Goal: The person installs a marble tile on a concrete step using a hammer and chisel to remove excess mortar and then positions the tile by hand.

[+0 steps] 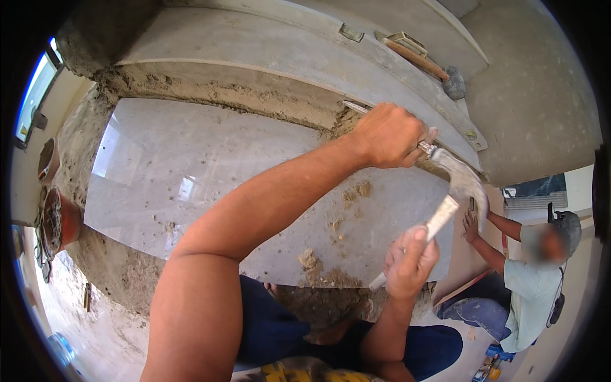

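My left hand (391, 137) is closed around a ribbed metal rod (355, 107). The rod's far tip rests at the mortar-filled gap (267, 105) beside the step edge, and its other end sticks out by my thumb. In my right hand (410, 258) is a claw hammer (468, 181), gripped by its pale, worn handle. The hammer's head is right beside the rod's near end; whether they touch I cannot tell. Below my arms lies a large glossy grey slab (210, 159), with crumbs of mortar (312, 261) scattered on it.
A long spirit level (407, 76) lies on the step above, with a wooden-handled mallet (417, 57) beside it. An orange bucket (62, 219) stands at the left. Another person (534, 280) crouches at the right, a hand against a panel. A plastic bottle (62, 349) is at lower left.
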`<state>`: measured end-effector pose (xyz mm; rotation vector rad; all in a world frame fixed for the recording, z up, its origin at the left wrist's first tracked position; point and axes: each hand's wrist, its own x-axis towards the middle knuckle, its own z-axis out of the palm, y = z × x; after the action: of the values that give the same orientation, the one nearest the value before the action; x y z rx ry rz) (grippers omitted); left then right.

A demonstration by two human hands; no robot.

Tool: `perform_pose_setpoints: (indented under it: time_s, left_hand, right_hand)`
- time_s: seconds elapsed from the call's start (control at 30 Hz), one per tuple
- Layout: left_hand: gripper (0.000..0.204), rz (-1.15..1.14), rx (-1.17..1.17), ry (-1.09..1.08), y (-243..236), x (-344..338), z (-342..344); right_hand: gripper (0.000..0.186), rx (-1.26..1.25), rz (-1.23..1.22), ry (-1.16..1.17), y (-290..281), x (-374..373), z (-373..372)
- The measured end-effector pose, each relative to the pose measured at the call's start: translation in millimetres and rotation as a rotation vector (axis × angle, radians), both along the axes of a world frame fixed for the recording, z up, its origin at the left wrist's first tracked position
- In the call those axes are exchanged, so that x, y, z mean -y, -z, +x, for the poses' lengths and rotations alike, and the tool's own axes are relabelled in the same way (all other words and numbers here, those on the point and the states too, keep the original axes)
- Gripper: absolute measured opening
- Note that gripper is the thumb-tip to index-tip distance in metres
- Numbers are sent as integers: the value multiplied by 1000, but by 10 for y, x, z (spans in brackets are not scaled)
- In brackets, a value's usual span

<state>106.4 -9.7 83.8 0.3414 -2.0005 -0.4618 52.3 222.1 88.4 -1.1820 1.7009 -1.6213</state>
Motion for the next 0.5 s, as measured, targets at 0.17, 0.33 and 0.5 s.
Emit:
perform_pose_setpoints:
  time_s: [0.17, 0.33, 0.5]
  left_hand:
    - [30, 116, 178, 14, -92, -43, 0]
    - [29, 119, 193, 11, -85, -25, 47]
    - [32, 138, 189, -13, -91, -7, 16]
  right_hand:
    - [42, 52, -508, 92, -123, -59, 124]
    - [44, 53, 107, -17, 120, 74, -8]
    - [44, 52, -265, 85, -28, -44, 43]
